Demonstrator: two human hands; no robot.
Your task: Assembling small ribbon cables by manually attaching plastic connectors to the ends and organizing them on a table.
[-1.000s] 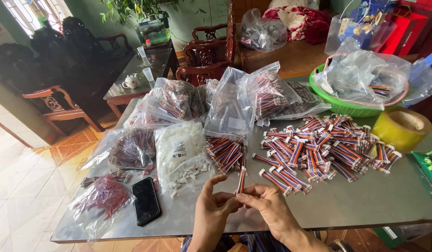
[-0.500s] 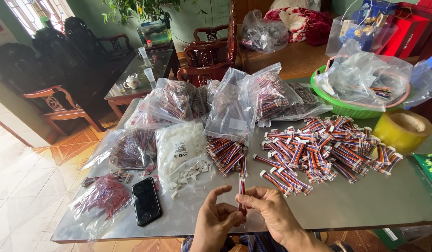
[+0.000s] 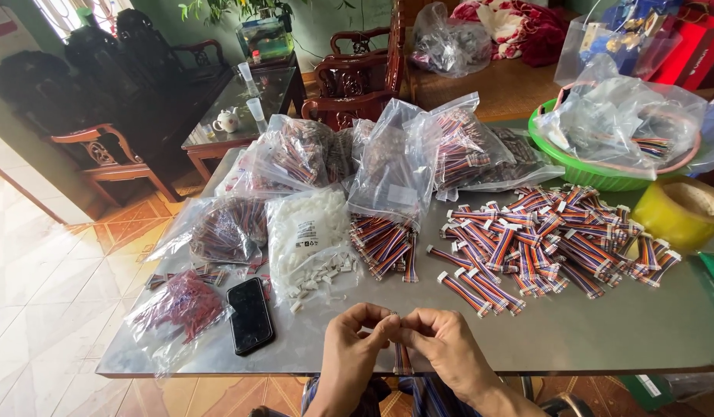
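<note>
I've got both hands together: left hand [image 3: 355,347] and right hand [image 3: 442,344] pinching one striped ribbon cable [image 3: 402,357] over the bench [image 3: 604,332] edge.

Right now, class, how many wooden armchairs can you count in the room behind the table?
2 clearly: one armchair at the left beside the glass-topped coffee table, and one armchair behind the bags at centre. Dark shapes at upper left may hide more.
</note>
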